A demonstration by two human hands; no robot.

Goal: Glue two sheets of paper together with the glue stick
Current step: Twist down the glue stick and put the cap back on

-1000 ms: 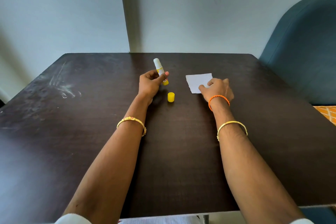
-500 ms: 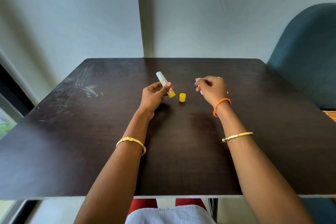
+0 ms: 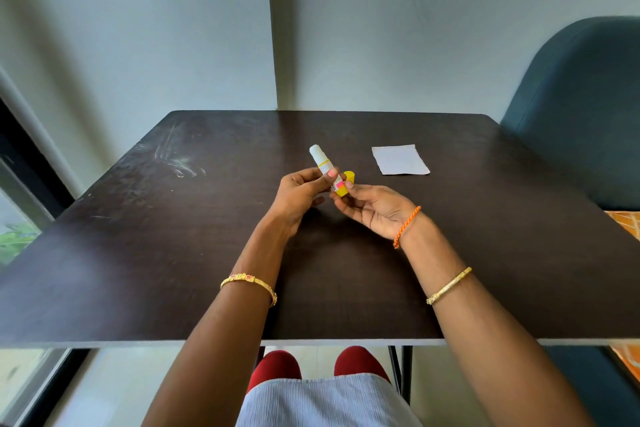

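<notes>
Both hands are gripping the light, rigid glue stick [image 3: 325, 168]: left hand [image 3: 299, 192] pinching its barrel, right hand [image 3: 372, 208] fingers [image 3: 348, 184] closing narrowly on its yellow base, thin floppy paper [image 3: 400, 159] lying far-right on the bench [image 3: 173, 236].

Above a dark desk [image 3: 173, 253], the left hand [image 3: 298, 196] holds an uncapped glue stick [image 3: 323, 166] tilted up and away. The right hand [image 3: 375, 208] touches its yellow base. A yellow cap [image 3: 350, 176] sits just behind; white paper [image 3: 400, 159] lies to the right.

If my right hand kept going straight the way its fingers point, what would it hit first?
The right hand already touches the glue stick at its yellow base; past that, probably the left hand, though depth is unclear.
</notes>
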